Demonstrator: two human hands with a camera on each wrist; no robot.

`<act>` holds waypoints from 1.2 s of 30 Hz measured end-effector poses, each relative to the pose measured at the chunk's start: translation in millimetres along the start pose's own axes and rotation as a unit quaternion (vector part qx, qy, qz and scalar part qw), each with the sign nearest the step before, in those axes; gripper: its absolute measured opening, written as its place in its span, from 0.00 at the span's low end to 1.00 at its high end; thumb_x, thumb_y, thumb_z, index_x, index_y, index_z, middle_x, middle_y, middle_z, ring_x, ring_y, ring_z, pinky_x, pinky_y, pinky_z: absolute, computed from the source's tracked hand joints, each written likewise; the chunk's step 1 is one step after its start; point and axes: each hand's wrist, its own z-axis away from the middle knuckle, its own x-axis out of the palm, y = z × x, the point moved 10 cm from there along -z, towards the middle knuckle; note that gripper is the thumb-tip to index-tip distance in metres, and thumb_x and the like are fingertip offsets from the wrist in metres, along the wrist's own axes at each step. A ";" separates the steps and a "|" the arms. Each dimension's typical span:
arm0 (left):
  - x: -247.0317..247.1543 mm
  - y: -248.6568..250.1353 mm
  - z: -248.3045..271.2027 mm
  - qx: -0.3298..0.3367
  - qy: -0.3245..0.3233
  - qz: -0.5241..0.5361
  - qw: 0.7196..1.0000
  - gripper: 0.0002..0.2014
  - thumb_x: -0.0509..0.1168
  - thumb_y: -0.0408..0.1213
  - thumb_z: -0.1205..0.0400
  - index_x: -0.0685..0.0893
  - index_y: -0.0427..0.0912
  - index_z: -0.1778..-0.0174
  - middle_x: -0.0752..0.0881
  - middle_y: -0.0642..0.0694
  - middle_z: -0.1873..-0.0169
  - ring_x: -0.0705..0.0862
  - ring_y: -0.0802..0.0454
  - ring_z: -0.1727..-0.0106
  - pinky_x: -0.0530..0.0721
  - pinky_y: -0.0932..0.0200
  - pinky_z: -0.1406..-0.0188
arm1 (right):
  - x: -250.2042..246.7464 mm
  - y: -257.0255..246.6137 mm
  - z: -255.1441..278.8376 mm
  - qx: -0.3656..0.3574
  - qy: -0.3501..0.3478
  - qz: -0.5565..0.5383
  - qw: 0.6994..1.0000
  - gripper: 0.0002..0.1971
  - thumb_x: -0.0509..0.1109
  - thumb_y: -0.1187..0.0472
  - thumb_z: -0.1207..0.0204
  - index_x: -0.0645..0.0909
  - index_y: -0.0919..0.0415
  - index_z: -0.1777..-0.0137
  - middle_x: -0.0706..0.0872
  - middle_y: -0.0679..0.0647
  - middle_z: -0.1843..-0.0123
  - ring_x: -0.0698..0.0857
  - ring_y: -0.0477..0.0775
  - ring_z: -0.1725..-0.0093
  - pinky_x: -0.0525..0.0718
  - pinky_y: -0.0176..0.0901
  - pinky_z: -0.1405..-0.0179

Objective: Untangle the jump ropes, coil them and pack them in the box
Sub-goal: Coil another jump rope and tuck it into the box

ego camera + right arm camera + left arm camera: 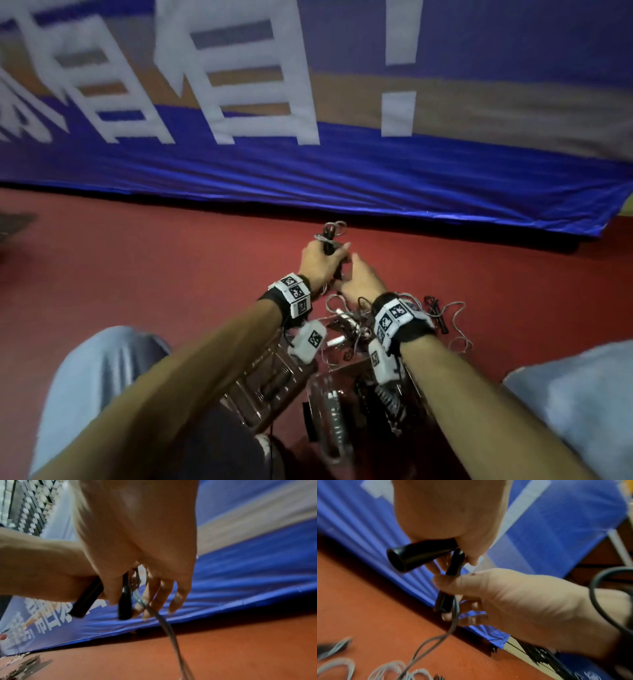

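Note:
My left hand [318, 260] grips a black handle [418, 555] of a jump rope, held up over the red floor. Small loops of its grey cable [331, 229] stick out above the fist. My right hand [359, 281] sits just right of the left, pinching the second black handle [443, 601] with thumb and fingers. The grey cable [168, 628] runs between the right fingers [154, 599] and trails down to the floor. A clear plastic box [274, 380] stands open under my forearms with rope pieces inside. More tangled rope [442, 315] lies on the floor to the right.
A blue banner [342, 171] with white lettering hangs along the wall just beyond the hands, its hem at the red floor [154, 267]. My knees in light jeans [85, 394] flank the box. Loose grey loops [342, 666] lie on the floor.

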 end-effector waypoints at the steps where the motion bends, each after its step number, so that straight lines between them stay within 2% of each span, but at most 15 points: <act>1: -11.0 23.0 7.3 0.016 -0.017 -0.025 0.999 0.13 0.71 0.49 0.17 0.87 0.47 0.65 0.86 0.56 0.72 0.81 0.69 0.72 0.75 0.71 0.67 | -10.7 -20.1 3.3 -0.026 -0.023 0.035 0.999 0.22 0.80 0.55 0.26 0.78 0.57 0.36 0.88 0.51 0.49 0.87 0.54 0.52 0.82 0.39 0.59; 3: -25.4 54.6 22.5 0.020 -0.086 -0.036 0.995 0.08 0.70 0.51 0.16 0.87 0.52 0.57 0.84 0.55 0.73 0.80 0.65 0.75 0.76 0.66 0.70 | -33.5 -49.8 17.8 -0.049 -0.064 0.142 0.987 0.14 0.80 0.53 0.25 0.81 0.60 0.49 0.85 0.51 0.58 0.83 0.54 0.58 0.78 0.40 0.66; 5: -29.1 64.6 39.9 -0.029 -0.191 -0.007 0.981 0.05 0.72 0.49 0.17 0.84 0.57 0.50 0.81 0.51 0.75 0.79 0.57 0.78 0.76 0.64 0.77 | -64.5 -56.9 25.9 -0.042 -0.052 0.228 0.971 0.16 0.77 0.47 0.22 0.83 0.61 0.55 0.86 0.56 0.58 0.84 0.58 0.57 0.76 0.43 0.62; 8: -29.6 49.3 65.6 -0.117 -0.309 -0.079 0.940 0.15 0.73 0.48 0.17 0.78 0.46 0.65 0.76 0.49 0.78 0.72 0.53 0.80 0.72 0.61 0.77 | -114.4 -36.9 28.6 -0.010 0.027 0.210 0.977 0.21 0.65 0.44 0.13 0.85 0.61 0.58 0.89 0.60 0.57 0.88 0.62 0.55 0.80 0.47 0.57; 10: -43.1 40.2 64.8 -0.094 -0.273 -0.257 0.922 0.17 0.69 0.49 0.16 0.79 0.42 0.67 0.79 0.48 0.77 0.76 0.51 0.80 0.73 0.62 0.78 | -145.8 -19.2 29.9 0.009 0.110 0.142 0.984 0.23 0.61 0.45 0.11 0.84 0.62 0.59 0.90 0.66 0.55 0.89 0.67 0.51 0.79 0.48 0.56; 12: -54.7 34.4 63.3 -0.061 -0.222 -0.383 0.895 0.13 0.65 0.46 0.16 0.85 0.39 0.56 0.87 0.43 0.66 0.86 0.46 0.68 0.79 0.60 0.72 | -174.0 -19.9 34.4 -0.006 0.200 0.061 0.978 0.24 0.60 0.47 0.12 0.85 0.65 0.61 0.90 0.68 0.58 0.90 0.71 0.54 0.84 0.52 0.56; 15: -52.1 7.1 62.1 -0.062 -0.206 -0.427 0.878 0.14 0.62 0.41 0.17 0.85 0.36 0.43 0.89 0.35 0.46 0.88 0.38 0.48 0.85 0.53 0.55 | -208.0 -28.3 40.9 -0.012 0.292 -0.082 0.953 0.26 0.60 0.49 0.10 0.82 0.61 0.68 0.83 0.60 0.75 0.87 0.61 0.74 0.83 0.44 0.74; 18: -39.8 -8.2 57.1 -0.056 -0.226 -0.380 0.895 0.12 0.63 0.44 0.16 0.81 0.37 0.51 0.88 0.38 0.52 0.85 0.43 0.59 0.81 0.56 0.64 | -230.5 -18.1 35.1 0.044 0.297 -0.145 0.943 0.22 0.61 0.55 0.09 0.83 0.62 0.65 0.79 0.51 0.79 0.80 0.44 0.86 0.76 0.35 0.84; 23: -42.2 -3.0 41.0 -0.040 -0.180 -0.334 0.925 0.11 0.63 0.42 0.16 0.80 0.38 0.60 0.86 0.41 0.62 0.83 0.47 0.68 0.76 0.58 0.73 | -232.3 -14.5 16.5 0.093 0.203 0.007 0.975 0.12 0.65 0.66 0.19 0.89 0.73 0.53 0.84 0.61 0.74 0.83 0.58 0.74 0.77 0.42 0.72; 25: -53.6 -3.2 35.6 -0.071 -0.145 -0.301 0.940 0.11 0.63 0.42 0.16 0.80 0.38 0.60 0.85 0.41 0.64 0.81 0.47 0.71 0.76 0.58 0.74 | -227.0 -30.5 15.9 0.065 0.186 0.067 0.978 0.10 0.72 0.62 0.21 0.88 0.70 0.55 0.87 0.64 0.65 0.86 0.63 0.63 0.78 0.47 0.65; 28: -56.7 -10.0 32.8 -0.180 -0.132 -0.107 0.969 0.14 0.63 0.41 0.15 0.77 0.39 0.65 0.79 0.43 0.74 0.75 0.48 0.80 0.73 0.61 0.80 | -202.3 -48.7 20.9 0.027 0.138 0.151 0.978 0.17 0.79 0.57 0.25 0.82 0.61 0.39 0.85 0.60 0.43 0.84 0.61 0.43 0.80 0.47 0.50; 29: -45.4 -14.5 36.5 -0.239 -0.157 0.021 0.958 0.16 0.62 0.39 0.14 0.73 0.42 0.69 0.74 0.46 0.79 0.69 0.51 0.84 0.69 0.64 0.83 | -192.9 -58.2 24.9 -0.002 0.138 0.171 0.976 0.18 0.78 0.56 0.23 0.80 0.60 0.37 0.84 0.61 0.40 0.83 0.63 0.39 0.81 0.49 0.43; 31: -16.0 -3.3 54.1 -0.334 -0.226 0.268 0.875 0.24 0.57 0.38 0.12 0.65 0.47 0.77 0.63 0.51 0.84 0.60 0.56 0.87 0.62 0.66 0.85 | -172.1 -79.6 36.2 -0.066 0.147 0.165 0.973 0.13 0.72 0.51 0.18 0.83 0.61 0.46 0.88 0.61 0.47 0.86 0.63 0.45 0.82 0.50 0.45; 33: 0.4 20.3 60.5 -0.342 -0.248 0.402 0.812 0.28 0.54 0.39 0.11 0.62 0.49 0.81 0.59 0.53 0.85 0.60 0.56 0.87 0.63 0.64 0.83 | -134.8 -93.4 45.3 -0.079 0.075 0.094 0.990 0.25 0.65 0.41 0.14 0.86 0.65 0.55 0.92 0.60 0.58 0.90 0.62 0.55 0.85 0.52 0.52; 36: 1.2 49.9 58.6 -0.298 -0.206 0.455 0.813 0.27 0.56 0.45 0.09 0.65 0.46 0.78 0.66 0.50 0.83 0.70 0.52 0.80 0.77 0.61 0.75 | -84.2 -99.1 60.8 -0.035 -0.036 -0.035 0.998 0.28 0.60 0.35 0.14 0.83 0.62 0.55 0.91 0.54 0.62 0.90 0.55 0.63 0.89 0.54 0.57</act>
